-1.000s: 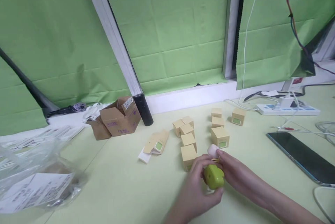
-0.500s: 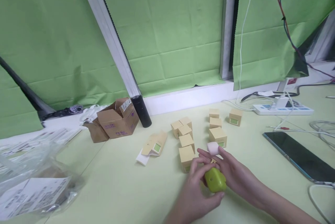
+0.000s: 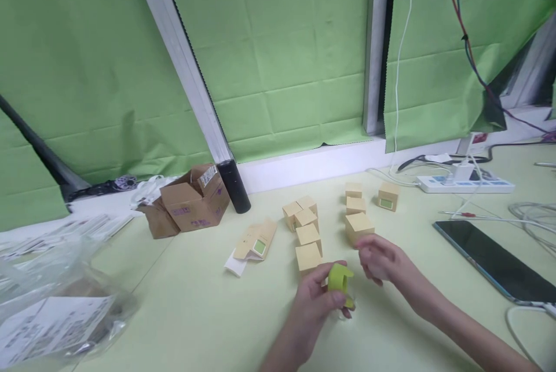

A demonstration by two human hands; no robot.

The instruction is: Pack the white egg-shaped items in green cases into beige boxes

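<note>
Head view showed the left hand (image 3: 310,302) wrapped around a hollow green case (image 3: 335,279), thumb in front and fingers behind, holding it over the table (image 3: 182,302) well to the left of the phone (image 3: 490,262). The case's open side faced toward the phone. Nearer to the phone, the right hand (image 3: 386,262) stood apart from the case with its fingers curled in; whether they pinched anything small could not be told. Farther back and left of the phone, small boxes (image 3: 309,256) stood in 2 groups. The step in hand seemed to be handling the case, its inside bared; the next move appeared to call for a steady left grip and a light right-hand touch, so that its thin tab did not bend.
</note>
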